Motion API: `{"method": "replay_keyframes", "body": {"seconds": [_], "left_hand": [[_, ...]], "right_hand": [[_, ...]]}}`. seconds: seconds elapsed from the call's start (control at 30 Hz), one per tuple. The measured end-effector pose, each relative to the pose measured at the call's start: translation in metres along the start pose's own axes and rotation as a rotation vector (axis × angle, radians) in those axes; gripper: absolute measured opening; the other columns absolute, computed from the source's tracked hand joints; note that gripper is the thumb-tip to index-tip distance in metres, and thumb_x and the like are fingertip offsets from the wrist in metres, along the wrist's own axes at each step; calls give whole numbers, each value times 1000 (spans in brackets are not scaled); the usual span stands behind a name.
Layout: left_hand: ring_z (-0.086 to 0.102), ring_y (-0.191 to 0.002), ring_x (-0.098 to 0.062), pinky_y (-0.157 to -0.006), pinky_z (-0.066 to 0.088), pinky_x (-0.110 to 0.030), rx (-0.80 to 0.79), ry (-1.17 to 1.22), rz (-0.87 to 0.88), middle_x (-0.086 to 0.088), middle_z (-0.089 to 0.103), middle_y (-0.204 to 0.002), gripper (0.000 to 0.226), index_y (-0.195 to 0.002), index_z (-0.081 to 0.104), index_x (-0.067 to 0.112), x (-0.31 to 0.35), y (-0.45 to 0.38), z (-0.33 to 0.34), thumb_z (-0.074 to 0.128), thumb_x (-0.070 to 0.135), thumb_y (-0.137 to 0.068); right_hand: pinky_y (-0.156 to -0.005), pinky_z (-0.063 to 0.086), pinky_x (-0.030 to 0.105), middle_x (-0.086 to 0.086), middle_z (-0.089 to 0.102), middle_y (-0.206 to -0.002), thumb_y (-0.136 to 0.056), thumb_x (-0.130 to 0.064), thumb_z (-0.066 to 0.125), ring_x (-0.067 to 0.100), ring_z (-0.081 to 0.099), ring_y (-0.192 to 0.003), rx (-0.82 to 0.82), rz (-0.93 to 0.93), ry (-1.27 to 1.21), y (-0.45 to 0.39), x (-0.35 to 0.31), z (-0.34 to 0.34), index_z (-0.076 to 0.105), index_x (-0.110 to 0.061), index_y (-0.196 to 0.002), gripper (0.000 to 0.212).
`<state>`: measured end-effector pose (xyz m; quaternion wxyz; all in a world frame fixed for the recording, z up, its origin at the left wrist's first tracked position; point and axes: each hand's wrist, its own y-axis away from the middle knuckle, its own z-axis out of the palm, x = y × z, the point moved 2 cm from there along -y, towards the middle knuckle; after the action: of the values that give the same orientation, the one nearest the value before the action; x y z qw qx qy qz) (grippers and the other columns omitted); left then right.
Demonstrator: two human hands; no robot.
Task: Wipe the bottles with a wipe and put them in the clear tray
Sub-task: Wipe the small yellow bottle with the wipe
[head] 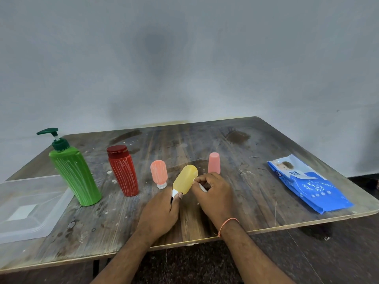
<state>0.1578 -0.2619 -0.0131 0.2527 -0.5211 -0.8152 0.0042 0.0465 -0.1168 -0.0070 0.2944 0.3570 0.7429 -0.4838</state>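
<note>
My left hand [162, 212] grips a small yellow bottle [185, 179] by its white cap end, tilted above the table. My right hand [213, 193] presses a small white wipe [202, 187] against the bottle's right side. A green pump bottle [74, 173], a red bottle [123, 171] and a small pink bottle [159, 173] standing on its cap are lined up to the left, all streaked with white marks. Another pink bottle [214, 162] stands just behind my right hand. The clear tray [41, 220] sits at the table's left edge and holds no bottles.
A blue pack of wipes [307, 185] lies on the right side of the worn wooden table [256, 197]. The table's front edge runs just below my wrists. A plain grey wall stands behind the table.
</note>
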Motion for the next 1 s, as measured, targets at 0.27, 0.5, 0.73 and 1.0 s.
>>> {"method": "replay_keyframes", "body": {"seconds": [0.27,0.5,0.73,1.0], "left_hand": [[55,-73,-5,-61,39,-22,1,-39,10,14,55,-82,27,-98,48,33,-2,0,2,35,54,-108],[57,-74,-5,-70,53,-29,9,-73,24,14,55,-83,26,-100,46,34,-2,0,4,34,56,-108],[58,-79,-7,-74,55,-32,20,-91,69,13,59,-92,26,-107,46,37,-3,1,7,32,58,-106],[58,-80,-7,-75,55,-30,22,-99,62,13,60,-96,24,-109,45,37,-3,2,8,34,58,-107]], "right_hand": [[-72,52,9,-21,67,-92,-91,-24,81,2,66,-89,-11,11,-43,-1,3,0,80,-27,-92,3],[-72,47,4,-16,69,-94,-93,-21,82,-1,66,-91,83,26,-66,-5,5,-1,80,-24,-93,4],[-70,45,5,-16,68,-93,-91,-22,80,0,64,-86,102,100,-40,-5,7,0,80,-25,-92,3],[-70,46,7,-19,67,-94,-91,-23,80,-1,63,-90,83,128,-69,-5,9,-1,81,-26,-90,3]]}}
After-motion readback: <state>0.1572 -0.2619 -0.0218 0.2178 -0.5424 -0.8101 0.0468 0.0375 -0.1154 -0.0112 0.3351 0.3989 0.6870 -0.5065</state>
